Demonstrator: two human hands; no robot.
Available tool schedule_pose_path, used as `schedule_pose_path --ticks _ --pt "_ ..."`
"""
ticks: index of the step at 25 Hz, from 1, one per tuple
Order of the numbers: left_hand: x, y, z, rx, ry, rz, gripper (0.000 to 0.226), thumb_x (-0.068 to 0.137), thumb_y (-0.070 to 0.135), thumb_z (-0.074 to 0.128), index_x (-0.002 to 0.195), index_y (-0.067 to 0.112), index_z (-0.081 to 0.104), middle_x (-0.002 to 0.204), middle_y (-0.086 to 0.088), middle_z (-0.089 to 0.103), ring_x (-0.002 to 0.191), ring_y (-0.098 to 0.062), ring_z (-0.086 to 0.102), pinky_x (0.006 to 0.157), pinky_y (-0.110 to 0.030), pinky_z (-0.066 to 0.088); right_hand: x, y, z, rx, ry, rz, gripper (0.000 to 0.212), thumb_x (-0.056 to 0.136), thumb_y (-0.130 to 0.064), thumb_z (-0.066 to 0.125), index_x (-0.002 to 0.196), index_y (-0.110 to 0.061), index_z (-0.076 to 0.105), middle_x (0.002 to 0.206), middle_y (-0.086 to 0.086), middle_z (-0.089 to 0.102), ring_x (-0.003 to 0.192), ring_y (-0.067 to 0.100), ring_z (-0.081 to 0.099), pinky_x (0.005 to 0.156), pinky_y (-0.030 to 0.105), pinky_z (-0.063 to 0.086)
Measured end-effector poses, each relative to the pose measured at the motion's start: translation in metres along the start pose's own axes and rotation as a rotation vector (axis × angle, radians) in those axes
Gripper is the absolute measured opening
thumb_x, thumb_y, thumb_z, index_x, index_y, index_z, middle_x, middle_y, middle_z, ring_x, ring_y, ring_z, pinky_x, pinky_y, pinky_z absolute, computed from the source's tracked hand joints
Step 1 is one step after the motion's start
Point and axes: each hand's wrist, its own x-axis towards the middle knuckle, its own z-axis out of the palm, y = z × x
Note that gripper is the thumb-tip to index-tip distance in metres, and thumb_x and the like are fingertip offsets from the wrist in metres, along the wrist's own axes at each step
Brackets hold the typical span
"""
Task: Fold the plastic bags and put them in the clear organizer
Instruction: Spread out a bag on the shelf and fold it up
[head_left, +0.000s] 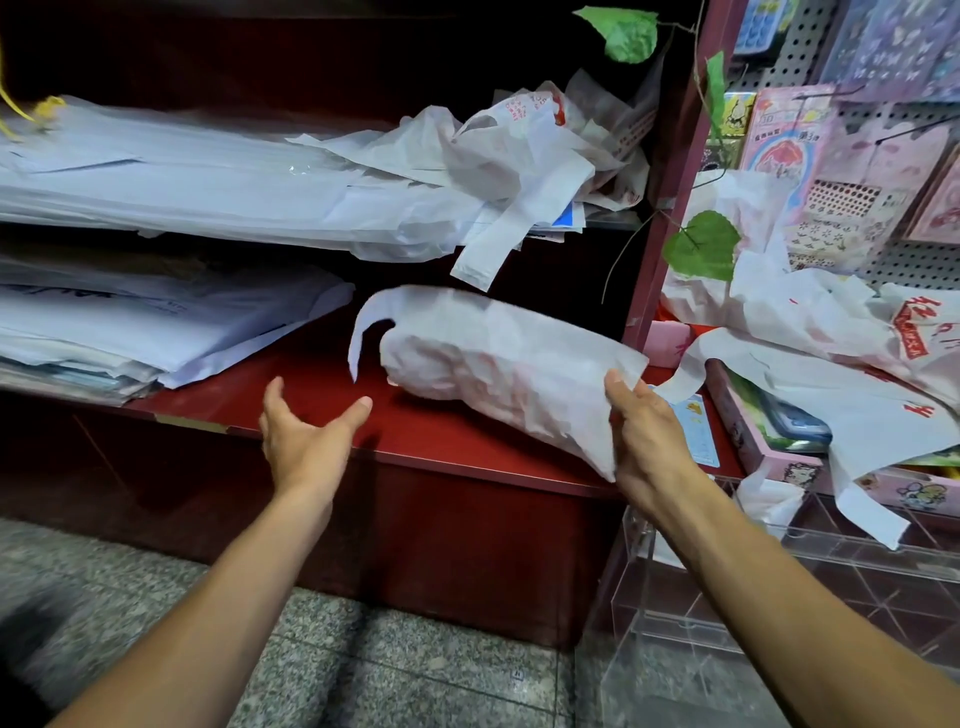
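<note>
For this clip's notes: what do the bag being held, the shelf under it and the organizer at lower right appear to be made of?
The bag in the right hand looks like thin, matte, translucent white plastic film: it crinkles, and faint red print shows through. The red shelf seems to be laminated or painted board, smooth with a slight sheen, though its core is hidden. The clear organizer looks like rigid acrylic: see-through walls with bright, straight edges.

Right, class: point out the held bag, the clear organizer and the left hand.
bag (498, 358): head view, crumpled middle.
organizer (727, 613): head view, front wall.
left hand (306, 431): head view, palm, holding nothing.
</note>
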Motion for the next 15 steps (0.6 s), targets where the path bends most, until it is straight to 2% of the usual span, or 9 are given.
schedule_pose_path --ticks 1,3,4,7,8,10,12,14,15 --pt "-0.002 0.001 0.002 -0.13 -0.059 -0.082 0.084 0.076 0.039 0.081 0.146 0.028 0.037 0.145 -0.002 0.045 0.127 -0.02 0.047 0.106 -0.039 0.039 -0.001 -0.001 0.003 0.145 0.061 0.089 0.016 0.102 -0.017 0.051 0.111 -0.009 0.061 0.088 0.003 0.077 0.079 0.017 0.074 0.071 0.034 0.06" --pt "-0.008 0.001 0.005 -0.264 -0.246 -0.203 0.067 0.078 0.041 0.079 0.136 0.022 0.05 0.129 -0.004 0.062 0.112 -0.017 0.061 0.097 -0.038 0.049 -0.003 -0.001 0.007 0.27 0.209 0.206 0.007 0.1 -0.01 0.052 0.1 -0.008 0.059 0.066 0.001 0.073 0.058 0.014 0.071 0.052 0.029 0.058" --pt "-0.011 0.003 0.006 -0.279 -0.341 -0.239 0.061 0.079 0.042 0.077 0.131 0.02 0.054 0.122 -0.005 0.067 0.106 -0.018 0.066 0.092 -0.038 0.052 -0.004 0.0 0.009 0.29 0.26 0.233 0.009 0.1 -0.006 0.051 0.094 -0.007 0.058 0.061 0.002 0.07 0.055 0.015 0.068 0.052 0.03 0.059" --pt "-0.023 0.013 0.01 -0.224 -0.642 -0.27 0.054 0.08 0.043 0.073 0.123 0.012 0.062 0.108 -0.01 0.074 0.097 -0.025 0.072 0.086 -0.036 0.055 -0.006 0.003 0.012 0.307 0.321 0.253 0.015 0.097 0.001 0.045 0.088 -0.006 0.055 0.071 0.006 0.06 0.062 0.018 0.06 0.067 0.036 0.055" --pt "-0.031 0.018 0.012 -0.155 -0.783 -0.295 0.057 0.08 0.046 0.07 0.122 0.008 0.063 0.106 -0.012 0.074 0.097 -0.027 0.072 0.086 -0.037 0.056 -0.007 0.003 0.014 0.305 0.307 0.264 0.014 0.097 0.002 0.044 0.093 -0.005 0.055 0.077 0.007 0.061 0.067 0.019 0.061 0.071 0.036 0.055" --pt "-0.052 0.024 0.021 0.041 -1.089 -0.351 0.066 0.081 0.055 0.063 0.122 0.003 0.061 0.107 -0.016 0.073 0.101 -0.031 0.071 0.093 -0.043 0.055 -0.013 0.002 0.02 0.398 0.18 0.289 0.016 0.1 0.0 0.042 0.106 0.0 0.057 0.096 0.015 0.069 0.083 0.026 0.069 0.078 0.039 0.06" --pt "-0.075 0.024 0.036 0.121 -1.3 -0.394 0.072 0.08 0.06 0.06 0.128 0.006 0.056 0.113 -0.018 0.071 0.106 -0.033 0.069 0.1 -0.047 0.051 -0.019 0.001 0.029 0.55 0.002 0.303 0.025 0.104 -0.007 0.038 0.118 0.005 0.056 0.103 0.02 0.071 0.084 0.029 0.073 0.067 0.039 0.062" --pt "-0.095 0.029 0.052 -0.099 -1.347 -0.443 0.072 0.081 0.06 0.056 0.136 0.013 0.05 0.122 -0.019 0.067 0.111 -0.036 0.066 0.099 -0.047 0.051 -0.021 0.001 0.035 0.599 -0.082 0.258 0.029 0.105 -0.009 0.037 0.127 0.003 0.052 0.11 0.021 0.071 0.09 0.029 0.073 0.068 0.042 0.062" --pt "-0.1 0.035 0.059 -0.293 -1.284 -0.457 0.069 0.084 0.057 0.056 0.139 0.017 0.049 0.127 -0.018 0.065 0.112 -0.035 0.066 0.097 -0.046 0.053 -0.021 0.002 0.036 0.593 -0.081 0.221 0.029 0.104 -0.007 0.039 0.129 -0.001 0.051 0.113 0.021 0.069 0.092 0.029 0.073 0.066 0.042 0.062"
